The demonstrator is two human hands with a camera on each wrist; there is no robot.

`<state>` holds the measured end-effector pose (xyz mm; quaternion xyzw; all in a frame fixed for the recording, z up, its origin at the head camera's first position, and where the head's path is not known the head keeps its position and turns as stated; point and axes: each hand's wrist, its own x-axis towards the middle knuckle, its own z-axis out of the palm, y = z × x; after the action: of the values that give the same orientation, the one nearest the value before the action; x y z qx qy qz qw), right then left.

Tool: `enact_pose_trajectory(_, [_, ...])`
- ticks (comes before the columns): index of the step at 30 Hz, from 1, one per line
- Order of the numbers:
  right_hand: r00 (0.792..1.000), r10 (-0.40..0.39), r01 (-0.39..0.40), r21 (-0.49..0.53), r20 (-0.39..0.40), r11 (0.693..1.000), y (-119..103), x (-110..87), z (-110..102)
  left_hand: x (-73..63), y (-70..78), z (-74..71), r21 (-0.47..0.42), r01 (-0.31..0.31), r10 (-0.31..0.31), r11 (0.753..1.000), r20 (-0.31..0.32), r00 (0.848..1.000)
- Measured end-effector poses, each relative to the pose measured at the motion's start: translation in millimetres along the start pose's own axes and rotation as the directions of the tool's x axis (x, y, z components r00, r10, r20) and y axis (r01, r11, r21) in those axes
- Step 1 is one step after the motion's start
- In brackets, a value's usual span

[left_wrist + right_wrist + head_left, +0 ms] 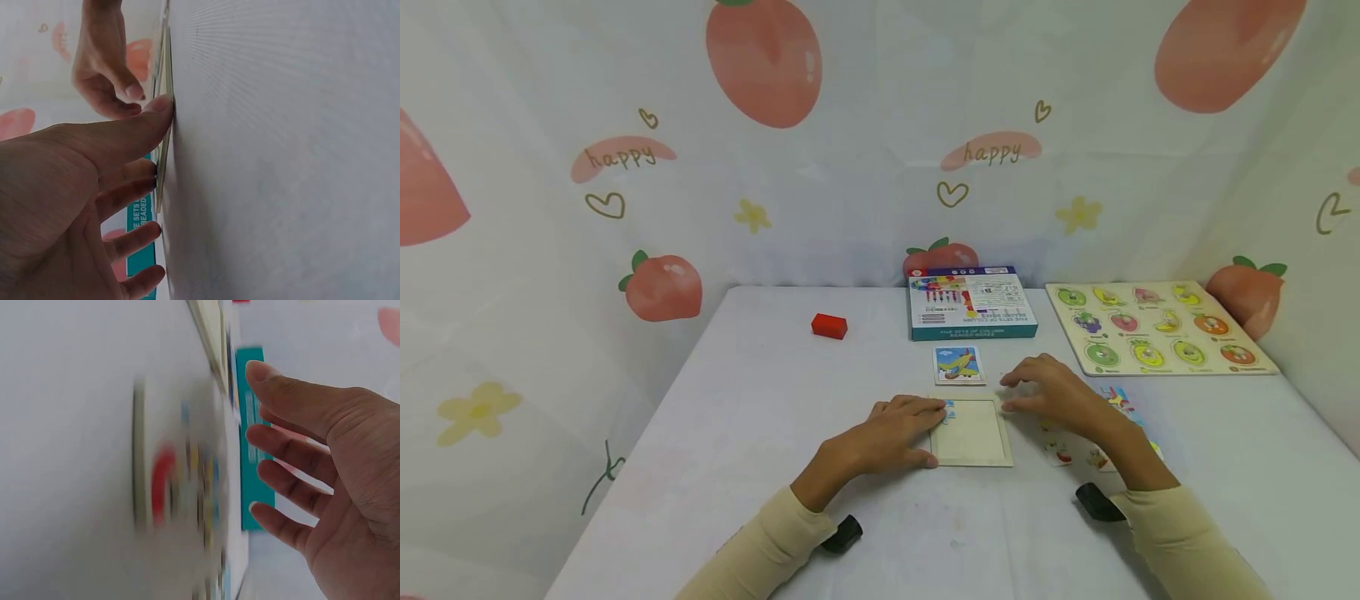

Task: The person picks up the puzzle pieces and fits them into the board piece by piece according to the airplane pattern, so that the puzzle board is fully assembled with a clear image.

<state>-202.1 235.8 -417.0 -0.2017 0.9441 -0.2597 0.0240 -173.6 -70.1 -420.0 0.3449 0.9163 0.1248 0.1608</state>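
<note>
A shallow square wooden puzzle tray (973, 437) lies on the white table, with a small blue puzzle piece (950, 409) in its upper left corner. My left hand (891, 435) rests at the tray's left side, fingertips over that corner and thumb at the lower left edge. In the left wrist view, the left thumb (134, 128) touches the tray's rim (164, 147), its other fingers spread along it. Past the tray's right edge hovers my right hand (1060, 396), fingers loosely bent and apart, holding nothing. Beneath its forearm lie several colourful puzzle pieces (1058, 452), partly hidden.
Behind the tray lies a square picture card (958, 365) showing a yellow airplane. Farther back are a teal-edged box (973, 307) and, to its right, a wooden fruit puzzle board (1157, 329). A red block (829, 326) sits at the back left. A fruit-patterned curtain (850, 192) borders the table.
</note>
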Motion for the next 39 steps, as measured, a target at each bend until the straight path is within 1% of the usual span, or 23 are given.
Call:
enact_pose_trajectory(4, [0.999, 0.04, -0.04, 0.015, -0.021, 0.999, 17.3, -11.4, -12.7, -0.1, -0.2, -0.1, -0.003, -0.001, 0.001, 1.0, -0.002, 1.0])
enact_pose_trajectory(7, [0.997, 0.075, -0.075, 0.023, -0.021, 0.997, 29.9, -18.6, -20.3, 0.1, -0.1, -0.6, -0.001, 0.007, -0.007, 1.0, 0.001, 1.0])
enact_pose_trajectory(11, [0.988, 0.151, -0.151, 0.024, -0.01, 0.988, 44.3, -27.3, -28.0, 0.7, 0.2, -0.2, 0.001, 0.015, -0.015, 1.0, 0.006, 1.0])
enact_pose_trajectory(15, [0.98, 0.201, -0.201, 0.014, -0.008, 0.98, 56.8, -34.5, -34.7, 1.3, 0.4, 0.6, 0.009, 0.013, -0.013, 1.0, 0.006, 1.0])
enact_pose_trajectory(20, [0.977, 0.215, -0.215, 0.023, -0.003, 0.976, 68.9, -38.0, -42.1, 1.5, 0.1, 0.5, 0.01, 0.015, -0.015, 1.0, 0.009, 1.0])
enact_pose_trajectory(25, [0.973, 0.228, -0.229, 0.03, 0.022, 0.973, 75.2, -39.7, -45.5, 0.4, -0.6, 0.2, 0.0, 0.017, -0.017, 1.0, 0.007, 1.0])
enact_pose_trajectory(33, [0.978, 0.203, -0.205, 0.033, 0.042, 0.978, 81.1, -38.4, -45.9, -1.0, -1.5, 0.2, -0.009, 0.014, -0.014, 1.0, 0.0, 1.0])
enact_pose_trajectory(39, [0.98, 0.196, -0.198, 0.043, 0.035, 0.979, 82.6, -38.7, -46.0, -1.1, -1.5, -0.3, -0.014, 0.011, -0.011, 1.0, -0.003, 1.0])
